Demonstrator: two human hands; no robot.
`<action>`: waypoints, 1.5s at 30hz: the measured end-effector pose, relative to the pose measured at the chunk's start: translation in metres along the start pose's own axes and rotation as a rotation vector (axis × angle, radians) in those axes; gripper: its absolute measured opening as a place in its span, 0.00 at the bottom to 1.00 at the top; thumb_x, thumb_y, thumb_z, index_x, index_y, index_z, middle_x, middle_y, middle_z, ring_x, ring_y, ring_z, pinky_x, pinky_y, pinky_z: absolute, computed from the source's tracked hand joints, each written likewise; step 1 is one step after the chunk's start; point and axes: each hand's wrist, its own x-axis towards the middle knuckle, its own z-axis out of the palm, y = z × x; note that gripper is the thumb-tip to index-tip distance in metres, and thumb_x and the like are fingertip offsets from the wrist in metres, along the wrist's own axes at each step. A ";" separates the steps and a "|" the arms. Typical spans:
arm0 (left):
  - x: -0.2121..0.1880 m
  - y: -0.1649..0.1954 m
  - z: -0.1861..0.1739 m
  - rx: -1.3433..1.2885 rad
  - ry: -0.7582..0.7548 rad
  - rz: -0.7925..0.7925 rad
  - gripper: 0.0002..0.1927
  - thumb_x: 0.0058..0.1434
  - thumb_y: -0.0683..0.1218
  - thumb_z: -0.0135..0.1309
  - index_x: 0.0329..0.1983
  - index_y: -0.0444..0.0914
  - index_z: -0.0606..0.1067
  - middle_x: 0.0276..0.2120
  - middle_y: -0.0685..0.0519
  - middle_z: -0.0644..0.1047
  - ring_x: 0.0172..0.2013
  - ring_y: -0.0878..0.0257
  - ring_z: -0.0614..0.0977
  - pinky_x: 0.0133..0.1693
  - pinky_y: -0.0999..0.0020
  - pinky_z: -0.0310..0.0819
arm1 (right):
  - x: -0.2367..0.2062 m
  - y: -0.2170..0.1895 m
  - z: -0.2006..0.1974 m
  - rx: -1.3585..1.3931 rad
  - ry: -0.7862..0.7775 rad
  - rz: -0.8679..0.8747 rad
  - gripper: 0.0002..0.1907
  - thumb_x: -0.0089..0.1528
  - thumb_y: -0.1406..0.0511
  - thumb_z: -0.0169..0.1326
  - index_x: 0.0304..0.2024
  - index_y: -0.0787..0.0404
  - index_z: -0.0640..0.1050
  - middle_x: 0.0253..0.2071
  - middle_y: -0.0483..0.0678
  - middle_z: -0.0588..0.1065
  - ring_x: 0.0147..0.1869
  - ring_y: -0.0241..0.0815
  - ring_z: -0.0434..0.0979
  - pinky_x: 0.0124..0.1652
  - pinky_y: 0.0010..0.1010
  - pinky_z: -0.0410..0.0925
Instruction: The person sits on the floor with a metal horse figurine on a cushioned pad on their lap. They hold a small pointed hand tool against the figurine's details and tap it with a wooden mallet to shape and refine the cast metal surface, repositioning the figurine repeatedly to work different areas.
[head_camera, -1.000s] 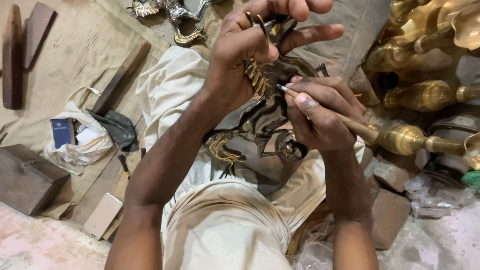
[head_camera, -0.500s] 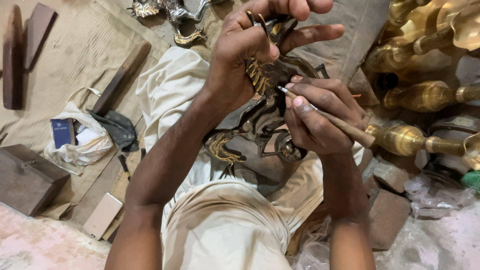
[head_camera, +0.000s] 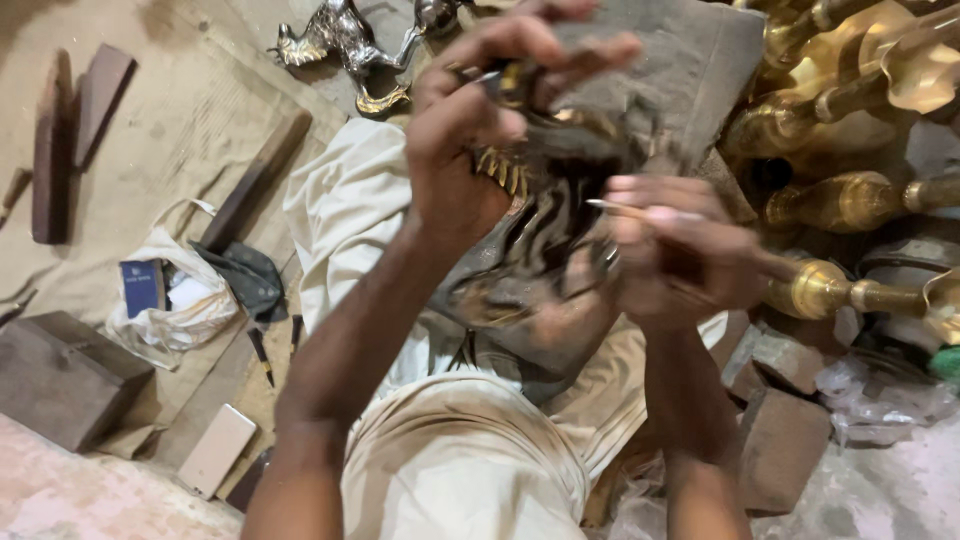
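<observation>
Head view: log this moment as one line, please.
left hand grips dark brass ornament | right hand holds thin tool against it | view blurred | brass vases at right | white bag at left

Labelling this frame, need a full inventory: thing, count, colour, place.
ornate metal piece: 1, dark and brass, held up at centre
thin tool: 1, pale, in right grip
brass vessels: several, gold, right edge
silver figurine: 1, top centre
wooden planks: several, brown, left floor
wooden box: 1, brown, lower left
white bag: 1, left
blocks: a few, brown, lower right
left hand: gripping the piece
right hand: blurred, holding the tool
</observation>
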 end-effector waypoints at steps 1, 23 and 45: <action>-0.002 0.001 0.003 -0.030 0.055 0.031 0.29 0.50 0.33 0.40 0.58 0.24 0.66 0.61 0.30 0.67 0.67 0.35 0.69 0.63 0.44 0.72 | -0.004 -0.004 -0.002 0.053 0.097 0.059 0.13 0.66 0.77 0.57 0.49 0.62 0.69 0.42 0.59 0.79 0.47 0.48 0.84 0.48 0.41 0.81; -0.221 -0.063 -0.008 -0.274 0.530 -0.748 0.29 0.81 0.55 0.36 0.71 0.26 0.64 0.64 0.39 0.73 0.63 0.53 0.76 0.69 0.55 0.67 | -0.175 -0.081 0.003 0.131 0.346 0.799 0.11 0.70 0.78 0.55 0.50 0.65 0.68 0.48 0.62 0.79 0.51 0.46 0.82 0.53 0.35 0.78; -0.271 -0.142 -0.005 -0.389 0.684 -0.764 0.24 0.83 0.58 0.41 0.66 0.35 0.70 0.52 0.52 0.78 0.48 0.65 0.79 0.49 0.68 0.75 | -0.202 -0.099 0.000 -0.419 0.287 0.833 0.10 0.68 0.80 0.58 0.49 0.71 0.73 0.50 0.58 0.74 0.50 0.41 0.80 0.48 0.24 0.76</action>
